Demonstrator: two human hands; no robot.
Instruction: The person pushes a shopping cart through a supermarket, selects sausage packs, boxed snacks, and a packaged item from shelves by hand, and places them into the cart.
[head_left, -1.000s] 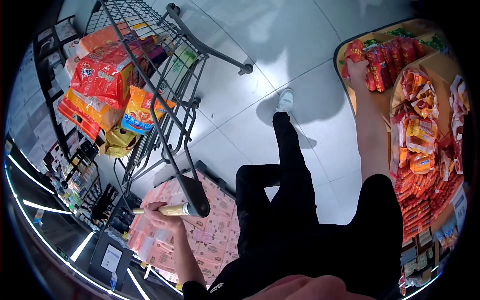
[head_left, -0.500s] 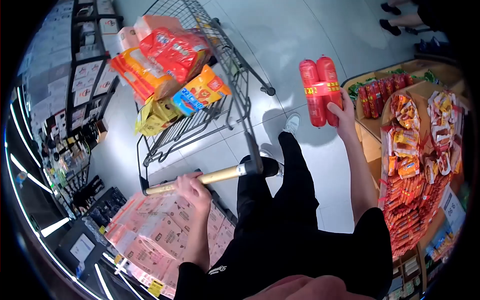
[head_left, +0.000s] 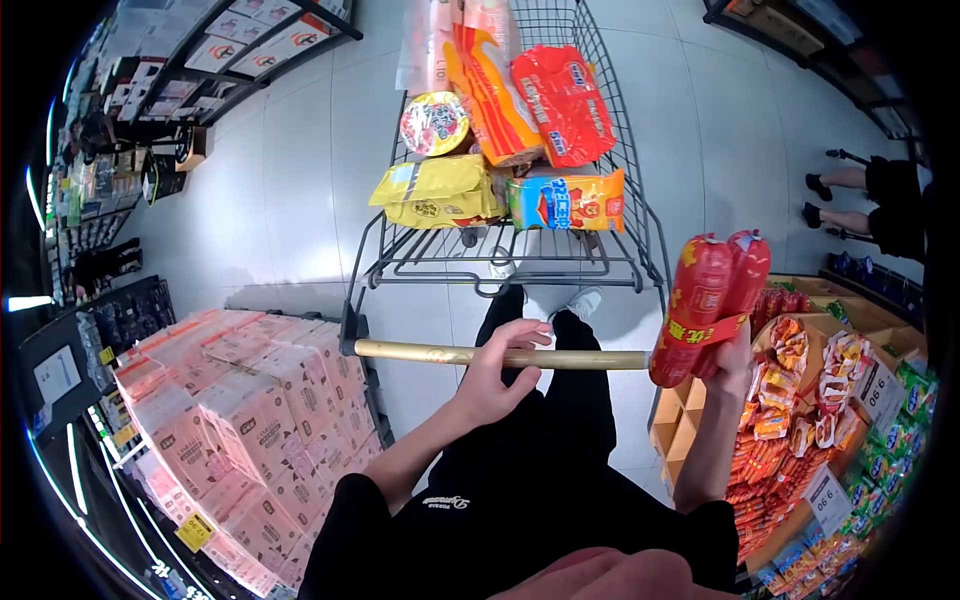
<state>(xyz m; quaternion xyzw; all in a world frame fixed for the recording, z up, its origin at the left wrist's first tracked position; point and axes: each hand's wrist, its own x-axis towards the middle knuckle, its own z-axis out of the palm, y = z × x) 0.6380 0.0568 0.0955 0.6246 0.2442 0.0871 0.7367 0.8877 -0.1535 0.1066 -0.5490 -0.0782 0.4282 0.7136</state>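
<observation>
My left hand (head_left: 497,370) is loosely around the pale gold handle (head_left: 600,359) of the shopping cart (head_left: 640,190), fingers on the far side and thumb on the near side. My right hand (head_left: 733,360) grips a pack of thick red sausages (head_left: 703,300) bound by a printed red band, held upright near the handle's right end. The cart carries a yellow packet (head_left: 440,192), a blue and orange packet (head_left: 567,201), a round-lidded tub (head_left: 434,124), an orange bag (head_left: 492,100), a red multipack (head_left: 563,105) and pink packs (head_left: 490,22).
Pink cartons (head_left: 250,420) are stacked at my left. At my right stands a wooden display bin (head_left: 676,418) with red and orange packaged snacks (head_left: 770,440) and price cards (head_left: 828,500). Another person's legs (head_left: 840,180) show at far right. Shelves (head_left: 230,45) stand at upper left.
The cart has swung from the left to straight ahead of me. My right hand has brought the sausage pack down towards the handle. My left hand has shifted along the handle, its grip looser.
</observation>
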